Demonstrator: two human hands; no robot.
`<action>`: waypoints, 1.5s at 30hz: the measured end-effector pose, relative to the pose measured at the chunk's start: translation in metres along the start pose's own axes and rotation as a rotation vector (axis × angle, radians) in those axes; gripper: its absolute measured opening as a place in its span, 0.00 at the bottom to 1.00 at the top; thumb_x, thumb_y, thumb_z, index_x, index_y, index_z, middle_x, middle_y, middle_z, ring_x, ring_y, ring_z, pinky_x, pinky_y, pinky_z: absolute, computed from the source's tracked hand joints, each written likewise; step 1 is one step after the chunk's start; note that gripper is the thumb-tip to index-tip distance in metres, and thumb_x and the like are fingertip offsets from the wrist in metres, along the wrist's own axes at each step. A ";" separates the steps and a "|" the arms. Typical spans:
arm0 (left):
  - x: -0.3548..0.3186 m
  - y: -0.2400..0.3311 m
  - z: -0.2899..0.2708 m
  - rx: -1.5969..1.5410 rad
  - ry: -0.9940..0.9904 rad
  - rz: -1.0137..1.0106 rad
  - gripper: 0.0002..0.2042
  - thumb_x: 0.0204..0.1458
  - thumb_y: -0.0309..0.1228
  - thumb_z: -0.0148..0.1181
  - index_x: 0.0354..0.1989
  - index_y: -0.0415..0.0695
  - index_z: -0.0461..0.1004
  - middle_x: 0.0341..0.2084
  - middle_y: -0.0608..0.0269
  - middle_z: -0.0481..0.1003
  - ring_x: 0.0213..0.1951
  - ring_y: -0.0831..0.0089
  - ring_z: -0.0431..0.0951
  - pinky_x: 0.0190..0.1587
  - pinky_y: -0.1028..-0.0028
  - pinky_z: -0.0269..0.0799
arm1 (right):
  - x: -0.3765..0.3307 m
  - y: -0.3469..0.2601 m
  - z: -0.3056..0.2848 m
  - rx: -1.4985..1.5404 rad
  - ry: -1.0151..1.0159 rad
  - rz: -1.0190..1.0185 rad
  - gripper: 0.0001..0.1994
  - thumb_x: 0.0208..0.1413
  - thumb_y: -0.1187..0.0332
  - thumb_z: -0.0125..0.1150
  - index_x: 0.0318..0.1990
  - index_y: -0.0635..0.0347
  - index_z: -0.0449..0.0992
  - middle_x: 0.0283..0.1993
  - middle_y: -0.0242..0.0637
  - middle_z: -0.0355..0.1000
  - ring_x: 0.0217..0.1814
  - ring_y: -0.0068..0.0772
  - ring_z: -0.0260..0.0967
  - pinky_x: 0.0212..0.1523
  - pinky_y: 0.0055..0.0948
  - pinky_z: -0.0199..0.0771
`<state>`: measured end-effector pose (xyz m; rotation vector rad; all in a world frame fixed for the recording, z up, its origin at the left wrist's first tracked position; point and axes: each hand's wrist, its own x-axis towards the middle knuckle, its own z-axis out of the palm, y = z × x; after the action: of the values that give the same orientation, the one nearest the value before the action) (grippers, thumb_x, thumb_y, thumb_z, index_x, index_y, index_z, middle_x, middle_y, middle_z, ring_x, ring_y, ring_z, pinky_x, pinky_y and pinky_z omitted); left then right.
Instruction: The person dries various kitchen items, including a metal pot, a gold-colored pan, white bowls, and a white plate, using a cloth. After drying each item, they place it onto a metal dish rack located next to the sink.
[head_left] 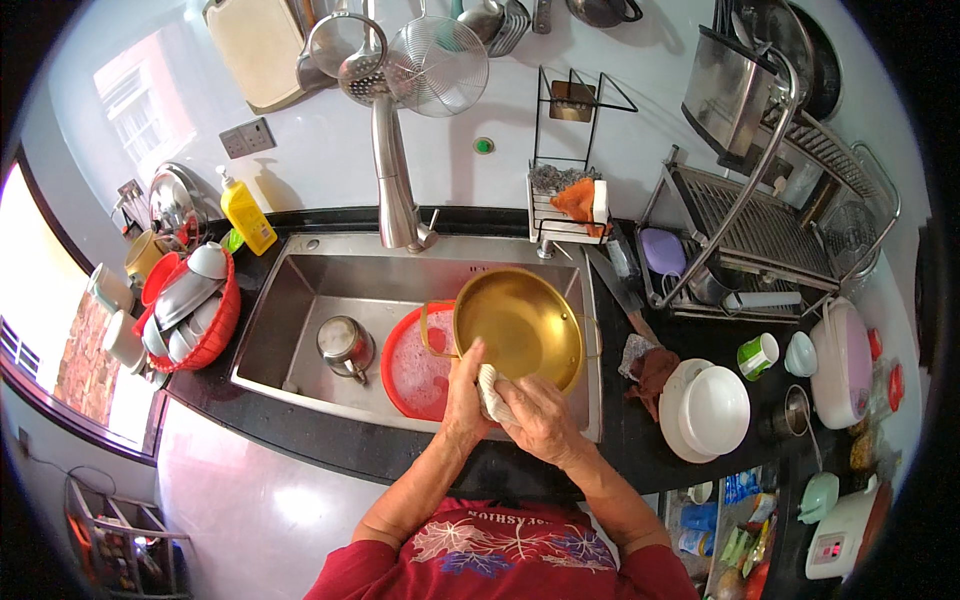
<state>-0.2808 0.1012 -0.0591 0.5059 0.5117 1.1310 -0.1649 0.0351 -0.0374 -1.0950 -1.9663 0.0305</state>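
Over the sink, head view: a person stands at a steel sink (300, 300) set in a dark counter (330, 440), both forearms coming in from the lower edge.
Left hand: the left hand (466, 385) is closed on the near rim of a golden pot (520, 325), thumb on the inner side, holding it tilted with its open mouth facing up toward the camera.
Right hand: the right hand (540, 415) is curled around a pale sponge (492, 392), pressing it against the pot's near rim just beside the left hand.
Pot: held above the right part of the sink, partly over a red basin (415, 370) of soapy water; one side handle shows at its left edge.
Sink contents: a small steel kettle (345, 345) stands left of the basin, apart from it; the faucet (395, 190) rises behind.
Left of sink: a red basket (215, 330) piled with bowls, a yellow soap bottle (245, 212) behind it.
Right of sink: a white lidded dish (710, 410), a brown rag (652, 370), a drying rack (750, 230).
Risk, grip: the pot looks wet and soapy and is held by one rim only; a hard scrub could likely twist it loose to drop onto the basin.
Risk, splash: a drop would probably throw suds over the counter edge.
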 end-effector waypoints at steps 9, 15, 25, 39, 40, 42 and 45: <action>-0.012 0.006 -0.008 0.296 -0.031 0.185 0.24 0.59 0.43 0.45 0.59 0.40 0.59 0.53 0.57 0.67 0.54 0.65 0.68 0.57 0.65 0.63 | -0.005 0.059 -0.038 -0.214 -0.458 -0.100 0.15 0.42 0.65 0.63 0.41 0.50 0.79 0.34 0.33 0.64 0.40 0.34 0.60 0.42 0.35 0.62; -0.015 0.004 -0.009 0.198 -0.016 0.050 0.25 0.59 0.45 0.45 0.59 0.40 0.59 0.53 0.57 0.67 0.54 0.65 0.68 0.57 0.64 0.63 | 0.041 0.066 -0.049 -0.799 0.146 -0.015 0.08 0.48 0.73 0.59 0.37 0.59 0.69 0.32 0.36 0.60 0.32 0.32 0.61 0.28 0.30 0.67; -0.010 -0.015 -0.026 0.224 0.048 0.161 0.25 0.59 0.45 0.46 0.60 0.42 0.59 0.53 0.59 0.67 0.54 0.65 0.68 0.57 0.66 0.62 | -0.015 0.025 0.016 -0.206 -0.270 0.280 0.16 0.45 0.78 0.55 0.45 0.67 0.70 0.43 0.52 0.59 0.47 0.56 0.62 0.47 0.43 0.65; -0.007 -0.012 -0.019 0.230 -0.006 0.132 0.24 0.59 0.39 0.47 0.62 0.43 0.55 0.53 0.58 0.65 0.53 0.67 0.68 0.55 0.66 0.64 | 0.021 0.065 0.024 -0.492 0.085 0.439 0.15 0.47 0.79 0.53 0.44 0.56 0.71 0.40 0.41 0.61 0.39 0.45 0.63 0.38 0.43 0.67; -0.007 -0.016 -0.020 0.223 0.010 0.142 0.24 0.59 0.39 0.47 0.61 0.43 0.56 0.53 0.58 0.66 0.53 0.67 0.68 0.55 0.66 0.64 | 0.024 0.071 0.029 -0.461 0.176 0.447 0.14 0.46 0.80 0.54 0.43 0.60 0.70 0.39 0.44 0.62 0.37 0.46 0.64 0.37 0.44 0.68; -0.010 -0.015 -0.011 0.219 0.018 0.141 0.24 0.59 0.40 0.47 0.61 0.43 0.57 0.53 0.59 0.66 0.53 0.67 0.68 0.56 0.66 0.64 | 0.030 0.078 0.040 -0.349 0.282 0.504 0.14 0.45 0.79 0.54 0.42 0.62 0.70 0.38 0.46 0.62 0.38 0.47 0.65 0.38 0.43 0.68; -0.007 -0.007 -0.007 0.222 0.000 0.119 0.23 0.59 0.42 0.46 0.60 0.43 0.58 0.53 0.60 0.66 0.53 0.67 0.68 0.57 0.66 0.63 | 0.041 0.076 0.045 0.004 0.266 0.531 0.15 0.45 0.78 0.55 0.43 0.62 0.70 0.39 0.49 0.64 0.40 0.50 0.66 0.39 0.41 0.67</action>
<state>-0.2828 0.0936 -0.0680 0.7366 0.6168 1.1937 -0.1539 0.1269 -0.0683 -1.5077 -1.4006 0.1648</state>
